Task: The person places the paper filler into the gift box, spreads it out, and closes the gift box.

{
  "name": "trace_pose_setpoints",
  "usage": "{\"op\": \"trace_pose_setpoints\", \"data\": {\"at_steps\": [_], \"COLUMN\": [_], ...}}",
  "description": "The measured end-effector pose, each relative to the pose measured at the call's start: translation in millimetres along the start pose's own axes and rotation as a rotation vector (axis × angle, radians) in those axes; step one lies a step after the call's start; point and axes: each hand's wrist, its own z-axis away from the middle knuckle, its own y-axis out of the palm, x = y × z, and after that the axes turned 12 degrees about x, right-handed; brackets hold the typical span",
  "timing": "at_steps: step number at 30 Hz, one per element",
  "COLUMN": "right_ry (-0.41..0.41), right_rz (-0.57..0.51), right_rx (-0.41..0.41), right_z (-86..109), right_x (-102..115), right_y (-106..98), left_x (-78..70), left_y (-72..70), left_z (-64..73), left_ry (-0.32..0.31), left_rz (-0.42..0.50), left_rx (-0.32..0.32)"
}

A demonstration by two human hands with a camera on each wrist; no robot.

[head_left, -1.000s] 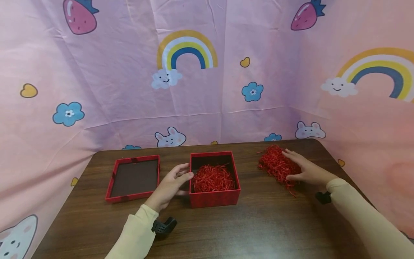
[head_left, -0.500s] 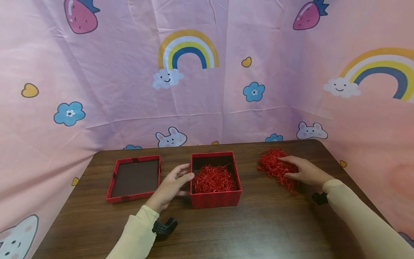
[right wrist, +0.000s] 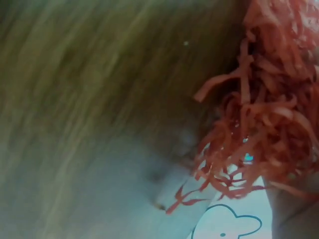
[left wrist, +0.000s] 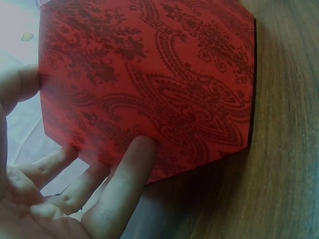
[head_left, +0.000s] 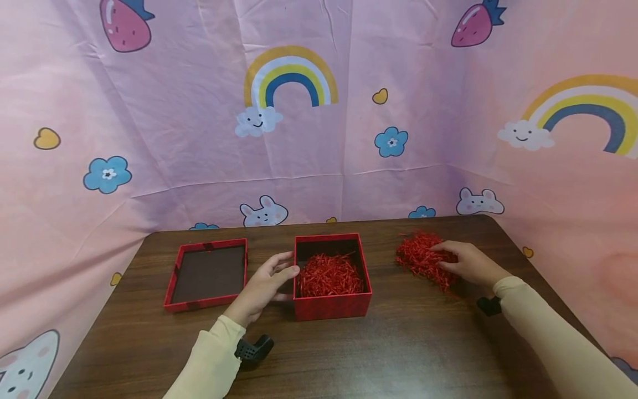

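Observation:
In the head view, a red box (head_left: 331, 307) stands uncovered mid-table with red shredded paper (head_left: 330, 276) inside. My left hand (head_left: 262, 287) rests spread against the box's left side, thumb at the rim. The left wrist view shows the fingers (left wrist: 130, 181) touching the box's patterned wall (left wrist: 164, 79). To the right, my right hand (head_left: 472, 264) grips a loose pile of red shredded paper (head_left: 422, 256), its fingertips sunk into the strands. Tangled paper strands (right wrist: 279, 114) fill the right side of the right wrist view, where the fingers are hard to make out.
Left of the box lies a red lid (head_left: 209, 272), its dark inside facing up. All of it sits on a brown wooden table (head_left: 399, 343). A printed pink cloth (head_left: 199, 138) hangs behind and along both sides of the table.
My right hand has moved slightly left into the loose paper pile, and its fingers have drawn together on the strands. The left hand, box and lid stay where they were.

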Motion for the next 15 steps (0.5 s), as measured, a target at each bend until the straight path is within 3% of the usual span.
{"op": "trace_pose_setpoints", "data": {"at_steps": [10, 15], "right_ry": [-0.024, 0.004], "right_rz": [0.0, -0.025], "right_rx": [-0.053, -0.038], "right_z": [2.4, 4.8], "right_x": [5.6, 11.8], "right_y": [-5.4, -12.9], "left_x": [-1.4, -2.2], "left_y": [-0.3, -0.4], "left_z": [-0.3, 0.5], "left_ry": [0.011, 0.008], "left_rz": [0.019, 0.02], "left_rx": [0.018, 0.02]}}
